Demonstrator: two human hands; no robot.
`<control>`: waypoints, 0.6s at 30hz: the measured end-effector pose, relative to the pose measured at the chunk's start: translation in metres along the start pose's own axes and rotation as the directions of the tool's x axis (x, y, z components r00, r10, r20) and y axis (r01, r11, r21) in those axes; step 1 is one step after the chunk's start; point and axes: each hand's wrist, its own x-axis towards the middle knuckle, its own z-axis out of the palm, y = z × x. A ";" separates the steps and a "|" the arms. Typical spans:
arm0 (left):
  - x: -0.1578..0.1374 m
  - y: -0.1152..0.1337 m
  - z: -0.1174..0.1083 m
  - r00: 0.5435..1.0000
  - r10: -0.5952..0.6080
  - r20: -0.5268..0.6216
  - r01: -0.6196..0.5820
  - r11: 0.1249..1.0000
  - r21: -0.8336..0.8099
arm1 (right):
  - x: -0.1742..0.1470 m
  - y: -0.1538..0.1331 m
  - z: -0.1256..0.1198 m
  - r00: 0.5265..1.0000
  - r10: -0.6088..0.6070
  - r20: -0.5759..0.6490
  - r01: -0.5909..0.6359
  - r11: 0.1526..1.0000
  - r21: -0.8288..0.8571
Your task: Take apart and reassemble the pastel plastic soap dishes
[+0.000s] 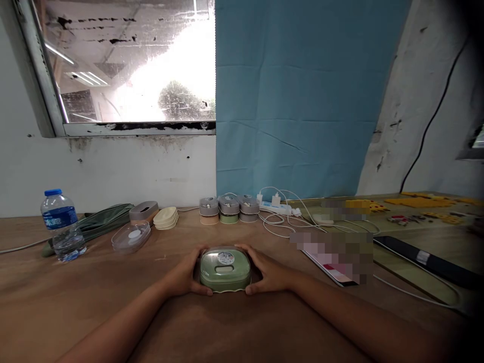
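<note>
"Between your two hands, in the head view, what sits there?"

"You have a green box with a clear cover and a round sticker on top. Your left hand grasps its left end, your right hand its right. I can't tell whether its base touches the table."

"And around your left hand?"

"Well to its left stands a water bottle with a blue cap. Beyond that hand, also to the left, lie a clear plastic piece, a grey-topped box and a stack of cream pieces."

"Your right?"

"Three small boxes stand in a row beyond both hands; a power strip lies ahead of your right, a partly blurred screen to its right."
</note>
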 end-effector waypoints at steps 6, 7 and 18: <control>-0.003 0.003 -0.002 0.998 -0.064 0.028 0.062 0.996 0.056 | -0.001 0.001 -0.002 1.000 0.004 0.000 -0.004 1.000 0.004; -0.004 0.003 -0.003 0.997 -0.070 0.038 0.068 0.996 0.066 | -0.001 0.001 -0.002 1.000 0.007 -0.001 -0.007 1.000 0.002; -0.010 0.022 -0.020 0.971 0.213 0.109 -0.236 0.924 0.300 | 0.002 0.008 -0.001 0.953 0.009 -0.301 -0.069 0.980 -0.189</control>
